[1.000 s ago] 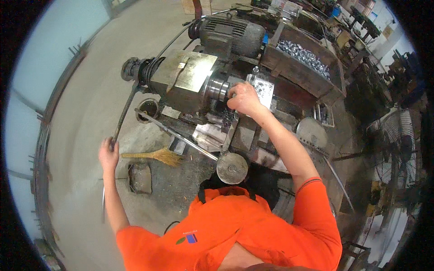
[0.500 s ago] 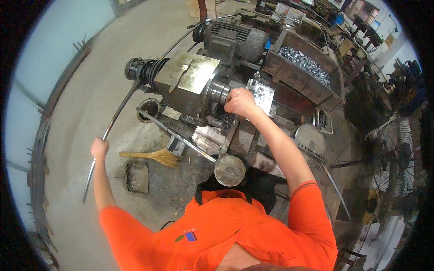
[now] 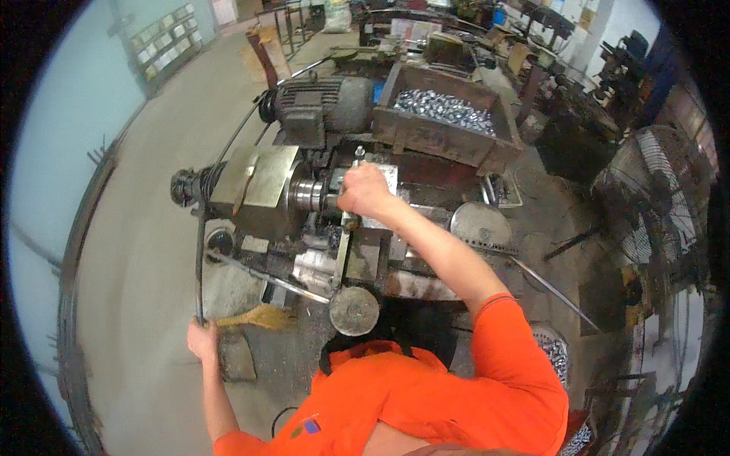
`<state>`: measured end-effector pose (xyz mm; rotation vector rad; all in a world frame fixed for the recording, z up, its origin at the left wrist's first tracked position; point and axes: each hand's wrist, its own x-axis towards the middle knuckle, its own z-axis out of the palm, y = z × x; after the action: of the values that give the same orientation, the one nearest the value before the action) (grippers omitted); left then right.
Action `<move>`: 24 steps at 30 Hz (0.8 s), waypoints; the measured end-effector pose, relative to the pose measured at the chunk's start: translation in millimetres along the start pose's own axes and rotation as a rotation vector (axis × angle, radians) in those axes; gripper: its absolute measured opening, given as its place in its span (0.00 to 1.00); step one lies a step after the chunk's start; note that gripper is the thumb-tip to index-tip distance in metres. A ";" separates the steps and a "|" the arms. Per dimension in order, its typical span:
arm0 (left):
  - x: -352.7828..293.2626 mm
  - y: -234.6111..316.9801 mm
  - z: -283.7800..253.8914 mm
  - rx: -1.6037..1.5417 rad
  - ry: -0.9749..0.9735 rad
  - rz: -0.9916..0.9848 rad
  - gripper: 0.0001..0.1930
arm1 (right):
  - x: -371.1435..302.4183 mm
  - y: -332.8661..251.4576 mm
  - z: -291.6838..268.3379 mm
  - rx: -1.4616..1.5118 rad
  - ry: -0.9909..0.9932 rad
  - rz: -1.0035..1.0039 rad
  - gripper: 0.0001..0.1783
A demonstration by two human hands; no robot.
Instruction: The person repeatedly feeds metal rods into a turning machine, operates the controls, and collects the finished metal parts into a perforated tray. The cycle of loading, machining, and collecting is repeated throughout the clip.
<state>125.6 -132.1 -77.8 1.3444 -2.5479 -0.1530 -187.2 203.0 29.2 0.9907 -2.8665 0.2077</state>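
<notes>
My left hand (image 3: 202, 340) is wrapped round the lower end of a long dark metal bar (image 3: 201, 266), which rises past the left end of a lathe. My right hand (image 3: 366, 190) is closed just right of the lathe's shiny spindle nose (image 3: 309, 195), over the flat metal block (image 3: 391, 178) of the tool slide. Its fingertips are hidden, so what they grip cannot be made out. An upright bolt (image 3: 360, 153) stands right behind the knuckles. On the headstock cover (image 3: 262, 176) lies a thin brush-like tool (image 3: 245, 185).
Behind the lathe are an electric motor (image 3: 327, 105) and a metal bin (image 3: 441, 135) of small shiny parts. A lever with a round disc end (image 3: 354, 311) juts toward me. A straw broom (image 3: 262, 317) lies near my left hand. A fan (image 3: 654, 197) stands at right.
The view has shifted, and the lathe appears further left. My right hand has moved slightly away from the spindle nose. My left hand has swung nearer the broom, still holding the bar.
</notes>
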 end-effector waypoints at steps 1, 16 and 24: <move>-1.9 1.3 0.8 0.023 0.015 -0.008 0.17 | 1.8 20.6 -12.3 0.068 -0.010 0.014 0.16; 75.4 -51.9 -8.6 -0.323 -0.695 0.285 0.23 | -227.7 73.6 42.9 0.636 0.373 0.145 0.18; 126.3 -24.8 67.6 -0.870 -0.948 0.100 0.22 | -508.3 111.1 119.8 0.045 0.242 1.243 0.20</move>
<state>58.7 -251.9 -125.8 0.8479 -2.5323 -1.9922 135.8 578.3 -170.6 -0.8612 -2.7795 0.4166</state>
